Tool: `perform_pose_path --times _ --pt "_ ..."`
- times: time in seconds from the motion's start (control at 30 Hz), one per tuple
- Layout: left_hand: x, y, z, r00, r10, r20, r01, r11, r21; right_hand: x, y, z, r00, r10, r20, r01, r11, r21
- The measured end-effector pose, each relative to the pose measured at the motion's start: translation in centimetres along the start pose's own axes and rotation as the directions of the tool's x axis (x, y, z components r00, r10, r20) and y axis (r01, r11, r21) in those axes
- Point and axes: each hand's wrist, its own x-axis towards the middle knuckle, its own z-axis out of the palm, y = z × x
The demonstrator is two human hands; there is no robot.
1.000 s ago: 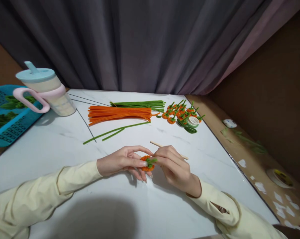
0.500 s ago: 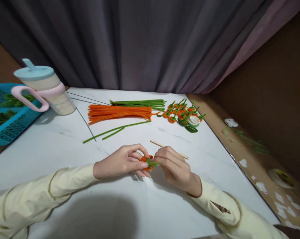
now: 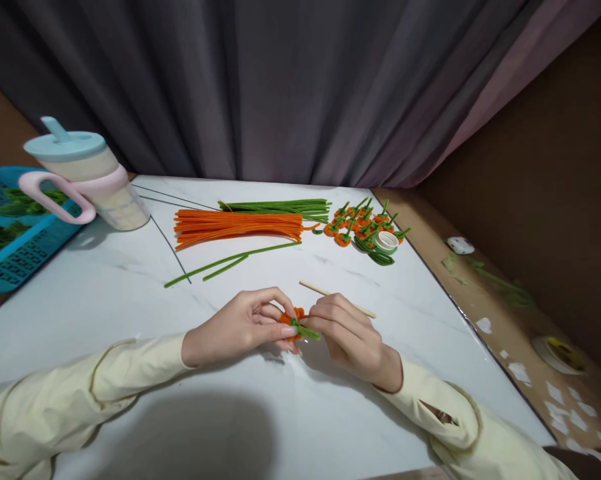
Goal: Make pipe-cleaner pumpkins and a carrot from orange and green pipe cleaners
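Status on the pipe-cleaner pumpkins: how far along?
Done: a cluster of finished orange pumpkins with green stems at the table's far side. In hand: left hand and right hand pinch one orange pumpkin. Left: thick bundles of orange pipe cleaners and green pipe cleaners.

Head view, down over table [image 3: 130, 293]

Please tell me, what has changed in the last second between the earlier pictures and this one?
Little. The left hand curled its fingers closer around the small orange pumpkin, and the green stem, upright before, now lies out sideways toward the right hand. Both hands kept their hold. The wooden stick, orange stems, finished pumpkins and cup stayed put.
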Motion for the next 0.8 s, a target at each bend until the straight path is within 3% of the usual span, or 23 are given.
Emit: perform_pose_path --times 0.23,0.53,0.67,0.8 --pt "-0.2 0.0 0.1 0.999 0.051 -0.018 -0.05 0.997 0.057 0.2 -0.1 -0.2 0.999 0.029 -0.02 -0.028 0.998 0.052" --pt "0.5 0.2 -1.2 0.982 -0.101 0.159 0.132 0.972 -0.193 0.5 0.3 -0.8 0.999 0.001 0.035 -0.002 1.0 0.019" --pt "0.6 0.2 -1.3 0.976 -0.11 0.186 0.148 0.966 -0.21 0.6 0.1 -0.9 0.998 -0.05 0.043 0.053 0.997 -0.051" --pt "0.3 0.4 -0.9 0.987 -0.072 0.143 0.094 0.984 -0.154 0.8 -0.1 -0.9 0.998 -0.057 0.026 0.058 0.996 -0.06"
